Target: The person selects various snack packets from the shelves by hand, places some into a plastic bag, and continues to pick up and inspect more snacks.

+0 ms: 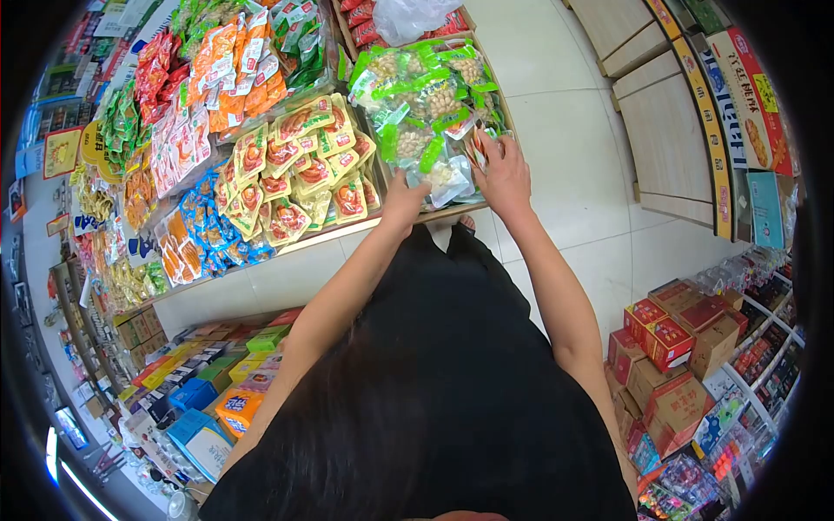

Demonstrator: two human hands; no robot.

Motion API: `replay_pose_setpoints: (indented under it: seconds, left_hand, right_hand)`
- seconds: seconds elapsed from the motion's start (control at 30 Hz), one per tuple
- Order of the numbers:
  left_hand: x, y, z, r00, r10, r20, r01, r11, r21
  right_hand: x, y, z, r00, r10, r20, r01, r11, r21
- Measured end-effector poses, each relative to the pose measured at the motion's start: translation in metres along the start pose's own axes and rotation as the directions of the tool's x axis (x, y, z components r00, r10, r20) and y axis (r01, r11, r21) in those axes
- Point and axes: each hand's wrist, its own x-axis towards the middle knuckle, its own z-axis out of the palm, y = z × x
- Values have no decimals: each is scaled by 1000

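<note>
Your left hand [404, 200] rests at the front rim of the wooden bin [460, 208], touching a clear nut packet [440, 178]. Its fingers are hidden, so you cannot tell whether they grip. Your right hand [504, 174] lies flat at the bin's right edge, fingers stretched out close together on the green-edged nut packets [426, 95] that fill the bin. Yellow snack packets [304, 165] lie left of the bin.

Pale, glossy floor tiles [573, 148] spread right of the wooden worktop [321, 239]. Farther right of it stands light wood shelving [669, 139]. Below-right sit stacked cardboard boxes [686, 365], and below-left a low shelf [208, 382] of boxed goods.
</note>
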Motion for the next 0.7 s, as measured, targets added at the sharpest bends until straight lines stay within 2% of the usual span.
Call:
replay_pose_setpoints:
  seconds: [0.13,0.23,0.3,0.43,0.53,0.6,0.63,0.7]
  left_hand:
    - [9,-12,2,997,-54,47,50,995,89]
    - [9,-7,2,1000,-21,-8,22,981,194]
    - [7,3,-1,997,-33,69,13,964,266]
    - [-2,14,10,996,-7,86,-5,990,143]
    - [1,21,14,987,-77,144,55,987,153]
    - [4,25,20,976,-168,140,160,985,66]
    - [7,25,21,976,-168,140,161,985,64]
    - [12,31,23,966,-217,138,184,958,220]
  right_hand:
    - [0,1,1,1000,0,-7,0,1000,-6]
    - [1,2,1,1000,-25,-12,25,1000,-6]
    - [1,2,1,999,-40,-25,39,999,-14]
    - [1,1,0,999,-39,-15,38,999,-19]
    - [1,2,2,1000,4,14,-5,1000,28]
    - [2,2,2,1000,-2,10,2,999,33]
    - [2,2,2,1000,-4,11,3,999,32]
    - [1,2,2,1000,-4,8,4,999,34]
